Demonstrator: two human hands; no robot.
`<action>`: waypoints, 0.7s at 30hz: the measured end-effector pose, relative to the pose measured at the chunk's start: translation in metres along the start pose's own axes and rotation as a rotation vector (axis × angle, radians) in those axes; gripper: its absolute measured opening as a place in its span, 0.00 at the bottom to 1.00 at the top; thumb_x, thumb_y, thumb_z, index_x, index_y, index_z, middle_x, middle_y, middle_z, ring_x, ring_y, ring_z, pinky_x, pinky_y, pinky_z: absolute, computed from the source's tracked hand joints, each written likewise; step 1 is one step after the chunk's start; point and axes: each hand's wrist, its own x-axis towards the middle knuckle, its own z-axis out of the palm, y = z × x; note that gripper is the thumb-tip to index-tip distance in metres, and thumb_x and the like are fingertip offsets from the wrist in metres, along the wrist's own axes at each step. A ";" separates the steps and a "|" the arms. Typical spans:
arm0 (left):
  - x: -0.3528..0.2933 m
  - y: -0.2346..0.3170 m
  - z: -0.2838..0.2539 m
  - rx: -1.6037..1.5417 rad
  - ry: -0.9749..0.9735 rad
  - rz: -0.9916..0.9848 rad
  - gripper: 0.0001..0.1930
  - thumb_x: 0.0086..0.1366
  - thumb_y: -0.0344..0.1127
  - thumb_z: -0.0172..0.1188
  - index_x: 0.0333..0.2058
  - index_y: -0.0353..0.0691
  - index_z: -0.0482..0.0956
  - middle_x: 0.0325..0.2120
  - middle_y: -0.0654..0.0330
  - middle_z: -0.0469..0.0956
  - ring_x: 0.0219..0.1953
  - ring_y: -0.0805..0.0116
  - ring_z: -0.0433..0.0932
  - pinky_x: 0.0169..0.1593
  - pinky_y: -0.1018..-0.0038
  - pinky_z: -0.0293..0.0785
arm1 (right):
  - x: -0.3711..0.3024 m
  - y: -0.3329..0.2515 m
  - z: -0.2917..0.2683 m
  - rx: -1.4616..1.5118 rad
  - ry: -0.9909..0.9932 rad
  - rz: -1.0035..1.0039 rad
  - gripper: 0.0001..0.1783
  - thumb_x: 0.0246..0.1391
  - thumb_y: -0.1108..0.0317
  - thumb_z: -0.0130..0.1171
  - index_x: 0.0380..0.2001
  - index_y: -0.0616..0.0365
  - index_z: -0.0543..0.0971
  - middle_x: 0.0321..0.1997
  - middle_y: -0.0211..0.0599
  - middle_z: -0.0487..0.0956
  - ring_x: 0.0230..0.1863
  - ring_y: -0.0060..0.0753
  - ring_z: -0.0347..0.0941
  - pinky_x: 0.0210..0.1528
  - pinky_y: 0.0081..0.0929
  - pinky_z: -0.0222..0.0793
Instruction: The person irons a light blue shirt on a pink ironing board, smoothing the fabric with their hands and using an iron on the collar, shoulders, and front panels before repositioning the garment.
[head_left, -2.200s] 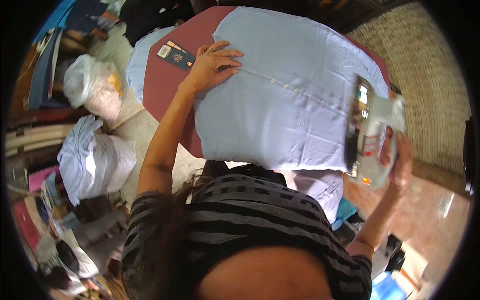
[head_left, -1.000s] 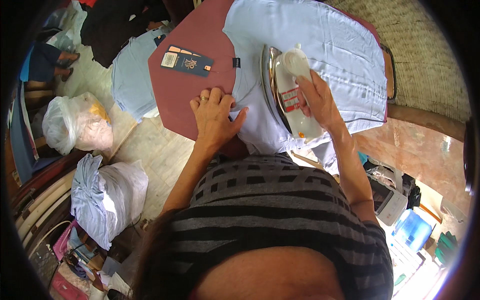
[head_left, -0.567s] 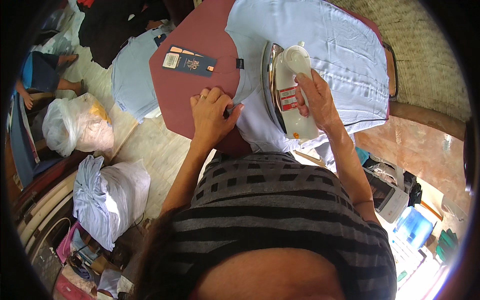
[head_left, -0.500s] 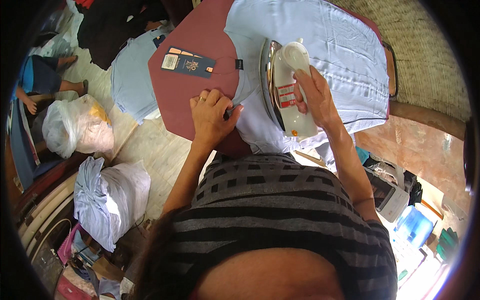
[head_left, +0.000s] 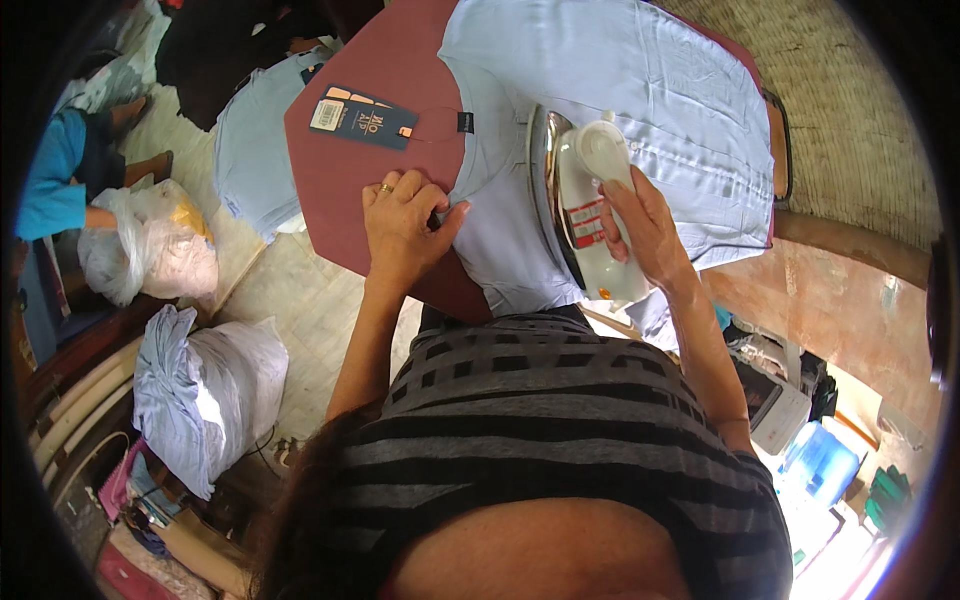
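Note:
A light blue shirt (head_left: 690, 130) is spread over a maroon-covered ironing board (head_left: 350, 215), its neckline toward the left. My right hand (head_left: 650, 228) is wrapped round the handle of a white iron (head_left: 610, 262), whose metal soleplate edge faces left on the shirt front. At the lower side of the neckline, my left hand (head_left: 408, 222) has curled fingers and a thumb closed at the shirt's edge; the pinched cloth is mostly hidden. A dark hang tag (head_left: 365, 118) lies on the board cover, joined by a thin string near the black neck label (head_left: 465, 122).
Another light blue garment (head_left: 255, 150) lies beyond the board's left end. At the left, a person in a blue sleeve (head_left: 60, 170) reaches to a clear plastic bag (head_left: 150, 240). A white sack (head_left: 235, 385) with blue cloth stands nearer. Woven matting (head_left: 850, 110) lies at the far right.
The iron and my right hand have moved slightly toward me and to the right over the shirt. My left hand still grips near the neckline. The other person has leaned to the plastic bag.

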 end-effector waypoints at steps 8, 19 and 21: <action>0.000 0.013 -0.004 0.105 0.006 -0.018 0.15 0.48 0.42 0.72 0.20 0.48 0.71 0.23 0.67 0.68 0.30 0.64 0.69 0.37 0.65 0.57 | -0.034 0.031 -0.094 0.019 -0.186 0.014 0.14 0.70 0.60 0.44 0.41 0.61 0.70 0.17 0.26 0.66 0.14 0.15 0.58 0.18 0.17 0.56; 0.034 0.142 0.076 0.017 0.189 -0.191 0.06 0.56 0.31 0.66 0.31 0.38 0.80 0.30 0.57 0.76 0.33 0.59 0.74 0.36 0.67 0.68 | -0.103 0.069 -0.349 -0.037 0.113 0.016 0.13 0.68 0.61 0.46 0.39 0.60 0.73 0.14 0.26 0.65 0.12 0.17 0.57 0.16 0.18 0.53; 0.023 0.180 0.086 -0.286 -0.161 -0.381 0.06 0.61 0.31 0.63 0.29 0.34 0.79 0.23 0.61 0.76 0.25 0.74 0.70 0.30 0.74 0.65 | -0.102 0.072 -0.393 -0.045 0.227 0.071 0.13 0.67 0.60 0.47 0.38 0.59 0.72 0.14 0.27 0.65 0.12 0.18 0.57 0.16 0.20 0.53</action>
